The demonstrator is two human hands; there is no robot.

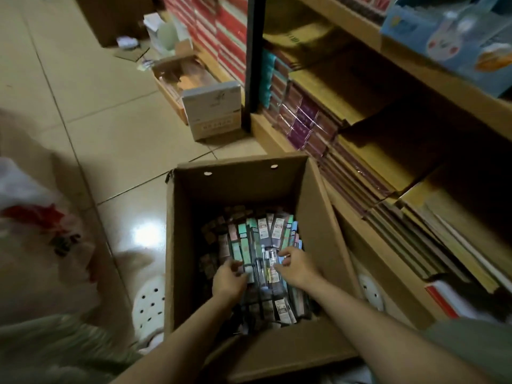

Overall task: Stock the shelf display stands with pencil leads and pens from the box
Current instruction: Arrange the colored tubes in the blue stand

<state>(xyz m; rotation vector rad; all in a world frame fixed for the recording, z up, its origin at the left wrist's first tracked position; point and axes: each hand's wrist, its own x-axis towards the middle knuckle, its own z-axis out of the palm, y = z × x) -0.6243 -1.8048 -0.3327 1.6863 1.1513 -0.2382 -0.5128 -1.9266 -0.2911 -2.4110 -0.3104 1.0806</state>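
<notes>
Below, both hands [260, 273] pinch packets [257, 245] inside the box [182, 245], beside crowded shelves [388, 139].

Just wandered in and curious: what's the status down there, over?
Both hands in the cardboard box. Left hand and right hand each closing a grip on packets. Nothing blocking.

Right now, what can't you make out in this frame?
- Head view: print on the packs in the box is too small and dim to read.
- Whether the left hand or right hand grips a pack: fingers hide it.
- White bag at left: blurred, cut by the edge.
- Display stands: not in view.
</notes>
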